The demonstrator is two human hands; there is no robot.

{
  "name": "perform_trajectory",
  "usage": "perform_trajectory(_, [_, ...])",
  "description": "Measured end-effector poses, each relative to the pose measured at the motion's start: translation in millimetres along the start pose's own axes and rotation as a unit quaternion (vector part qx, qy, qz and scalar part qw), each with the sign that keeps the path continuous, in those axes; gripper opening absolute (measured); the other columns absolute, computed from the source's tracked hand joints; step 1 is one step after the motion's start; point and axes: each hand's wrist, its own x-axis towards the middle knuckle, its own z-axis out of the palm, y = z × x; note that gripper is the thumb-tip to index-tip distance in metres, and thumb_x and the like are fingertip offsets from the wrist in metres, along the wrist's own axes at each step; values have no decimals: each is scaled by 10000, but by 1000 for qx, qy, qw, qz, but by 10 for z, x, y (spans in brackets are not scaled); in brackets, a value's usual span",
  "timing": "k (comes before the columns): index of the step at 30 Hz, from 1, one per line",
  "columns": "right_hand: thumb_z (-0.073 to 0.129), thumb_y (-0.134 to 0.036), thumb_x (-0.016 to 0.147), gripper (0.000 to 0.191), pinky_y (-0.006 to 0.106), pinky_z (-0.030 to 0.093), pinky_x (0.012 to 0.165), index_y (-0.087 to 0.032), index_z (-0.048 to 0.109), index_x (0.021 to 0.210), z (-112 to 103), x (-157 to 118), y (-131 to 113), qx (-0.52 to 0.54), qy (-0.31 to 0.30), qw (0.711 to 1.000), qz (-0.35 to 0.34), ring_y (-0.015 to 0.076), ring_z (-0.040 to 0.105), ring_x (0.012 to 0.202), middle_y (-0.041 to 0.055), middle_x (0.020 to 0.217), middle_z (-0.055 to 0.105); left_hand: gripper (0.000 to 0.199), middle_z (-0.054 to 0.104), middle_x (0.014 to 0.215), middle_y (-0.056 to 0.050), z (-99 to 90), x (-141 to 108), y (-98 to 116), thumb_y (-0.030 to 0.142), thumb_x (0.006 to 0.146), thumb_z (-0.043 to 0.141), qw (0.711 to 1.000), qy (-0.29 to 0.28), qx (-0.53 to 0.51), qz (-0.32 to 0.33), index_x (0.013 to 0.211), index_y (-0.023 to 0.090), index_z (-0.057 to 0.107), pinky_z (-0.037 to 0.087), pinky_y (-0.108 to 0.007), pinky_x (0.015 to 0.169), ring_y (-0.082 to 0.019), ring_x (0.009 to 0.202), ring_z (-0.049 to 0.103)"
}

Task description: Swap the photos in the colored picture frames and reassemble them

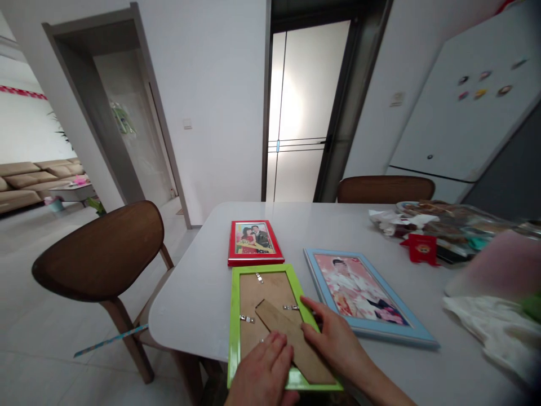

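Observation:
A green picture frame (234, 316) lies back side up before me, showing its brown backing board, small metal clips and a brown stand leg (291, 338). Its lower end reaches past the table's near edge. My left hand (266, 366) grips the frame's lower edge, fingers laid over the backing near the stand leg. My right hand (333, 335) is on the right side of the frame, index finger along the edge and thumb against the stand leg. Beyond it lies a red picture frame (256, 242) with a photo of two people. To the right lies a light blue picture frame (367, 290), photo up.
The white table (194, 299) has a rounded left corner. A brown chair (101, 254) stands left, another chair (384, 189) behind. At right are a red paper item (422, 249), white cloth (490, 327), a pink object (494, 262) and clear plastic packaging (460, 217).

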Motion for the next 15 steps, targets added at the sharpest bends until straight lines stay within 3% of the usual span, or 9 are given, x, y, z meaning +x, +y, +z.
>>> perform_trajectory(4, [454, -148, 616, 400, 319, 385, 857, -145, 568, 998, -30, -3, -59, -141, -24, 988, -65, 194, 531, 916, 99, 980, 564, 657, 381, 1269, -192, -138, -117, -145, 287, 616, 624, 996, -7, -49, -79, 1207, 102, 404, 308, -476, 948, -304, 1178, 330])
perform_trajectory(6, [463, -148, 624, 389, 323, 362, 885, -142, 575, 997, -33, 16, -84, -172, -27, 982, -77, 204, 495, 992, 118, 1067, 526, 701, 343, 1289, -203, -181, -157, -214, 320, 603, 638, 992, -1, -49, -119, 1215, 86, 389, 280, -496, 957, -314, 1190, 306])
perform_trajectory(10, [473, -123, 635, 379, 346, 309, 935, -135, 585, 997, 18, 125, -105, -220, -28, 971, -88, 229, 408, 1109, 139, 1206, 432, 624, 348, 1295, -193, -212, -204, -349, 296, 648, 593, 978, 31, -43, -202, 1204, 90, 401, 283, -479, 965, -290, 1190, 321])
perform_trajectory(15, [440, -109, 674, 260, 305, 379, 839, -155, 633, 842, 120, 262, -123, -241, -11, 965, -104, 206, 495, 961, 112, 1042, 514, 547, 375, 1278, -200, -127, -234, -462, 224, 667, 539, 972, 69, -47, -222, 1177, 62, 423, 322, -434, 957, -262, 1186, 338])
